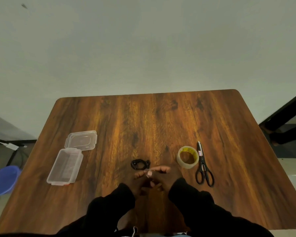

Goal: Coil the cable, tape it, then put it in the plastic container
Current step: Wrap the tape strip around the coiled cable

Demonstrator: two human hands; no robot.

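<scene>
A small black coiled cable (139, 164) lies on the wooden table (161, 120), just beyond my fingertips. My left hand (138, 181) and my right hand (164, 178) meet near the table's middle front, fingers pinched together on a small clear piece of tape (149, 173). The clear plastic container (65, 166) stands open at the left, with its lid (81, 140) lying behind it. The roll of clear tape (187, 157) lies to the right of my hands.
Black scissors (203, 165) lie right of the tape roll, blades pointing away. A blue bin (3, 180) stands on the floor at the left. A dark piece of furniture (284, 120) is beyond the table's right edge.
</scene>
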